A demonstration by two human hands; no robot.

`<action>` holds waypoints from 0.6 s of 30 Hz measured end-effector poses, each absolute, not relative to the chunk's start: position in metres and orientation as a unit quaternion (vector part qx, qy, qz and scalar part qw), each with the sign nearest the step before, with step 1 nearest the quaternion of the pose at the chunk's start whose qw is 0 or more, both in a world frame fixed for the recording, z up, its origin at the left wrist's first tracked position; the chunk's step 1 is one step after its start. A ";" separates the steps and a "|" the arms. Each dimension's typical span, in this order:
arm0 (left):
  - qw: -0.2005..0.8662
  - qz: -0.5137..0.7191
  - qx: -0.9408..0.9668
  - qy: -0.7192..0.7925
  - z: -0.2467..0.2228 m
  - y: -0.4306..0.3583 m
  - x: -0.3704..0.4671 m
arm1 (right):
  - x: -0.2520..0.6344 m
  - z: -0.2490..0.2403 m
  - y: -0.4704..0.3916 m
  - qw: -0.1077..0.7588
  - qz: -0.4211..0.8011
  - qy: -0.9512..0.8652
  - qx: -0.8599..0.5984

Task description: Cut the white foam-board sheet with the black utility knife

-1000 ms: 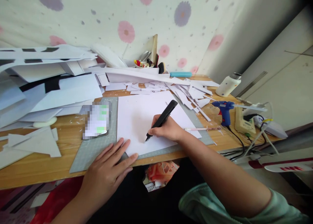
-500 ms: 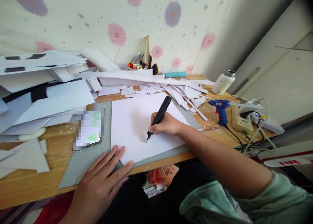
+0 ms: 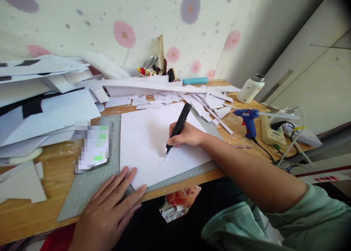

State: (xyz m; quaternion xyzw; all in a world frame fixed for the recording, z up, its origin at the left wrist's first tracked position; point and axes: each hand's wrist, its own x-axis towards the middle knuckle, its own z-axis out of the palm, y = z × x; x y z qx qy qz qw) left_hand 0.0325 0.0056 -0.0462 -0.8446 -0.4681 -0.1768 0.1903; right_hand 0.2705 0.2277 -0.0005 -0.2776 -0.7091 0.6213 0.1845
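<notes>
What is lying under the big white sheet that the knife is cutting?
A grey cutting mat lies under the white sheet, showing along its left and near edges. The mat's middle is covered by the sheet.

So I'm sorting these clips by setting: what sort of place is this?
Probably a home craft desk. A grey cutting mat lies on the wooden desk, white offcuts litter it, a blue glue gun stands nearby, and flowered wallpaper is behind.
</notes>
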 end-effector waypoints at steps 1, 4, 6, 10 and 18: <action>0.190 -0.177 -0.844 -0.468 -0.046 0.006 0.033 | 0.271 -0.001 0.229 0.184 0.622 -0.710 -0.274; 0.188 -0.183 -0.843 -0.470 -0.045 0.005 0.033 | 0.271 -0.001 0.232 0.184 0.625 -0.711 -0.265; 0.185 -0.184 -0.843 -0.471 -0.045 0.005 0.032 | 0.271 -0.001 0.235 0.182 0.626 -0.711 -0.262; 0.181 -0.181 -0.841 -0.476 -0.048 0.004 0.029 | 0.271 0.000 0.241 0.173 0.631 -0.712 -0.254; 0.160 -0.175 -0.843 -0.483 -0.054 0.002 0.025 | 0.272 -0.004 0.253 0.166 0.646 -0.706 -0.236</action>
